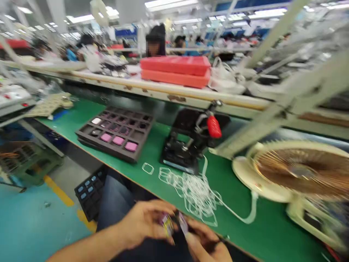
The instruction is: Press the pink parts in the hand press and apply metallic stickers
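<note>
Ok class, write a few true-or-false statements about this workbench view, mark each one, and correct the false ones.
The left hand pinches a small coloured piece. True.
The dark tray holds pink pieces. True.
The fan stands left of the dark tray. False: it stands to the right, beyond a black press with a red handle.
Clear plastic loops lie inside the dark tray. False: they lie tangled on the green bench mat.
</note>
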`<state>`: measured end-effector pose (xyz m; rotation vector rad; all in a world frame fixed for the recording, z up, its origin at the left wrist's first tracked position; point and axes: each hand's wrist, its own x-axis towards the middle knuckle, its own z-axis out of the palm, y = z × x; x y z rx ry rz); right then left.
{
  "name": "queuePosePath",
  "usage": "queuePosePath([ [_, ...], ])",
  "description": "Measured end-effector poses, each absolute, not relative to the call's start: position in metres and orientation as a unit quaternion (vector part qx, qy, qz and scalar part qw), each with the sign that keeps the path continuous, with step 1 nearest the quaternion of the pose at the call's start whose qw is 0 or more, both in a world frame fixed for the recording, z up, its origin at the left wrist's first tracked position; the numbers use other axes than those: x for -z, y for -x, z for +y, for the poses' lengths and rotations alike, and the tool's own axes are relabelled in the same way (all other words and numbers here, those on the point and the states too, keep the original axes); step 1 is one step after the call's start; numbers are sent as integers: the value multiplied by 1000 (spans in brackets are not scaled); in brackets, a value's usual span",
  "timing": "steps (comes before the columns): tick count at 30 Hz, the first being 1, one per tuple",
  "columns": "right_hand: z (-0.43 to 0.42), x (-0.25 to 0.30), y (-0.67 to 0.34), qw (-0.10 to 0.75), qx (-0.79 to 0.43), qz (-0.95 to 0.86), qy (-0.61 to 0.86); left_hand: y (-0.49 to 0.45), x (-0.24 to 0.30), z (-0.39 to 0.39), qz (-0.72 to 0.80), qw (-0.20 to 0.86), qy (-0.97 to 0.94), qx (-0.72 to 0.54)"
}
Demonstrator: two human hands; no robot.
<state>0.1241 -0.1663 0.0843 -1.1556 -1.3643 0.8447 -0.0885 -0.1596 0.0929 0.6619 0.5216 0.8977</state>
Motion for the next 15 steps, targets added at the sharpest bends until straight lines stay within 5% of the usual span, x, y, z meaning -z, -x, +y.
queuePosePath([
  [15,-204,-99,-122,539,-234,-676,445,72,-96,-148,288,743,-388,-463],
])
